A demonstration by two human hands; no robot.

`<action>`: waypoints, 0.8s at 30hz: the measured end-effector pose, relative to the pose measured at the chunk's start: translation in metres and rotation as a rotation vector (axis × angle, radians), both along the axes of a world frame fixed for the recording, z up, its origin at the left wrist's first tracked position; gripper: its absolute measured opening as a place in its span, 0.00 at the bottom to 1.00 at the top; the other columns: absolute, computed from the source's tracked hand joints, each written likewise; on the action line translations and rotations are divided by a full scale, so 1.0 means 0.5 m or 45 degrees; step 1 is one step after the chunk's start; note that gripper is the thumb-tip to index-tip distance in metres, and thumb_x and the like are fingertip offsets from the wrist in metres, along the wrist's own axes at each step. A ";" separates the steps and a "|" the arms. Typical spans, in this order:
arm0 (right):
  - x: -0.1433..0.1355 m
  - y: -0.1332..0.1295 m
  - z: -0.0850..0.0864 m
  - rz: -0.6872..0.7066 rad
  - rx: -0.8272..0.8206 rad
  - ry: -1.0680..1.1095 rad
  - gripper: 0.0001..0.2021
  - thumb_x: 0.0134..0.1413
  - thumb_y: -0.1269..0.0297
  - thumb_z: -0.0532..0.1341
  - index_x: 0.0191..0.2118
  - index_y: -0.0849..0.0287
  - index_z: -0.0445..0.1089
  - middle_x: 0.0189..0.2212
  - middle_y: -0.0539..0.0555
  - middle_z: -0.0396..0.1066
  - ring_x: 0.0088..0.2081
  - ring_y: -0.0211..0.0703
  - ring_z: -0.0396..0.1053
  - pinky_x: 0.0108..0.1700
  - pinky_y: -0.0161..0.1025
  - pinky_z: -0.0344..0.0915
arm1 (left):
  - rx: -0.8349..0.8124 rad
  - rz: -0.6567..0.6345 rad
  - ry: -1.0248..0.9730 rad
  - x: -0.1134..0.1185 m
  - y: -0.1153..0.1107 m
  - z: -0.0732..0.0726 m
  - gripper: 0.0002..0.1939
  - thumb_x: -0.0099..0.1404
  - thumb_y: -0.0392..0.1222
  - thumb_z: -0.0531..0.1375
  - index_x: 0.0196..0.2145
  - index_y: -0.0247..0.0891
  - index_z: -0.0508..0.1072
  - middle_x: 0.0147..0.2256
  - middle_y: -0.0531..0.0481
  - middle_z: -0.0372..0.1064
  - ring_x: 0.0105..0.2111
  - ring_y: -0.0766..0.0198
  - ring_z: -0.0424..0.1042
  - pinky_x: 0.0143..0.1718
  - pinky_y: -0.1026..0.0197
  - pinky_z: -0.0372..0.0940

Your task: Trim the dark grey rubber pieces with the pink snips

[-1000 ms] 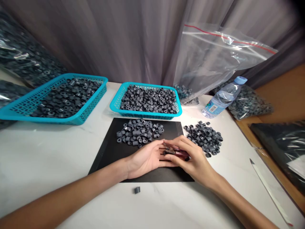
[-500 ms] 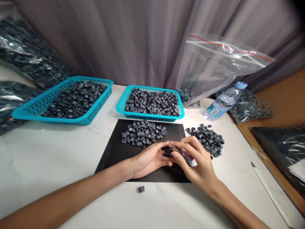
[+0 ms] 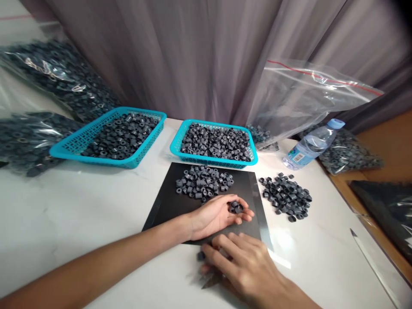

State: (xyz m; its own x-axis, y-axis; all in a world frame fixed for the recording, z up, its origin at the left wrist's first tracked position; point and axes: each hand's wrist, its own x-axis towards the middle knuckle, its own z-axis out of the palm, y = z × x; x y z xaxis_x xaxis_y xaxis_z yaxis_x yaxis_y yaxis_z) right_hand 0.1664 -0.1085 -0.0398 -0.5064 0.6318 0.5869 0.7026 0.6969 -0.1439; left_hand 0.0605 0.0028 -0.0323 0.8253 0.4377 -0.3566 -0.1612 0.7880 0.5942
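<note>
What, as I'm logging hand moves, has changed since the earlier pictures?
The right hand has moved off the left hand toward the person, to the loose piece; blur hides any grip. The left hand still cups dark pieces; baskets and bottle stayed put.

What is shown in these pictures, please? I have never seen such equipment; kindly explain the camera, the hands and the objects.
There is no robot here: a person works with two bare hands. All the pictures come from one camera worn on the head, looking forward and down.

The left hand is palm up, holding a few small dark pieces. The right hand is blurred, low over the white table, beside a single piece. A dark pointed object shows by its fingers; I cannot tell what it is.

One pile of pieces lies on a black mat, another pile to its right. Behind are two filled blue baskets, left and middle, and a bottle.
</note>
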 end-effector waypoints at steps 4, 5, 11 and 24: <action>0.008 0.006 0.004 0.021 0.012 0.086 0.13 0.73 0.71 0.51 0.43 0.60 0.74 0.29 0.49 0.75 0.25 0.38 0.65 0.28 0.38 0.54 | -0.003 -0.001 -0.021 -0.002 0.001 -0.003 0.11 0.68 0.43 0.59 0.35 0.30 0.74 0.37 0.38 0.76 0.37 0.61 0.76 0.39 0.64 0.64; 0.016 0.009 0.007 -0.005 0.030 0.134 0.13 0.72 0.71 0.52 0.44 0.60 0.74 0.30 0.50 0.75 0.26 0.38 0.67 0.29 0.37 0.56 | -0.029 -0.017 -0.019 -0.003 0.002 -0.003 0.11 0.68 0.43 0.59 0.36 0.30 0.74 0.37 0.39 0.76 0.38 0.61 0.76 0.39 0.64 0.65; 0.089 0.027 0.018 -0.447 -0.083 0.193 0.13 0.65 0.71 0.57 0.51 0.56 0.74 0.37 0.53 0.76 0.31 0.40 0.72 0.31 0.35 0.62 | -0.061 -0.070 0.000 -0.005 0.003 -0.007 0.13 0.69 0.47 0.60 0.39 0.33 0.75 0.31 0.49 0.75 0.31 0.63 0.74 0.42 0.60 0.66; 0.129 0.074 0.002 -0.687 -0.426 0.578 0.12 0.72 0.59 0.52 0.50 0.57 0.70 0.44 0.57 0.69 0.42 0.46 0.72 0.42 0.40 0.70 | 0.039 -0.067 -0.005 -0.005 0.006 -0.012 0.21 0.70 0.54 0.58 0.41 0.29 0.75 0.36 0.42 0.75 0.32 0.65 0.70 0.31 0.64 0.55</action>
